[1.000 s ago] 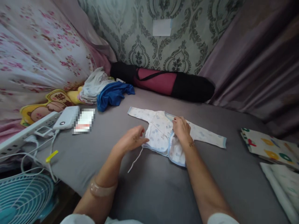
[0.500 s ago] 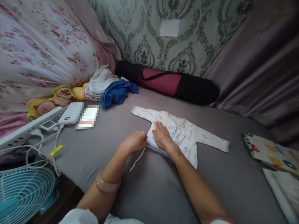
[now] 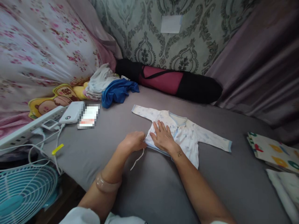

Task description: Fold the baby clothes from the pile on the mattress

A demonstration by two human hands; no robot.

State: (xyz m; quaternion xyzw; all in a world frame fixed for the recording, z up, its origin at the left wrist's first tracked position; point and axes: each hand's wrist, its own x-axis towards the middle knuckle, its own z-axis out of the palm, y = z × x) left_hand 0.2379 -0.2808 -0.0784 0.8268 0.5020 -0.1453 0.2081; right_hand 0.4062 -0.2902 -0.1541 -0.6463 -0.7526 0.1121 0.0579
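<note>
A small white baby shirt (image 3: 187, 141) with pale blue trim and a faint print lies spread on the grey bedsheet (image 3: 149, 186), both sleeves stretched out sideways. My left hand (image 3: 135, 141) is closed on the shirt's lower left edge, its fingertips pinching the fabric. A thin white tie string (image 3: 137, 159) hangs from that edge onto the sheet just below the hand. My right hand (image 3: 163, 137) rests flat on the front of the shirt, fingers spread, and covers part of its left half.
A long black and maroon bag (image 3: 161, 81) lies along the wall. Crumpled blue cloth (image 3: 119, 91), a white power bank (image 3: 72, 112) and a power strip (image 3: 30, 126) with cables are at left, above a blue fan (image 3: 23, 193). Folded patterned cloth (image 3: 273, 151) lies right.
The fingers of my right hand have spread wider on the shirt. My left hand keeps its pinch at the edge, shifted very slightly left. The view has tilted a little.
</note>
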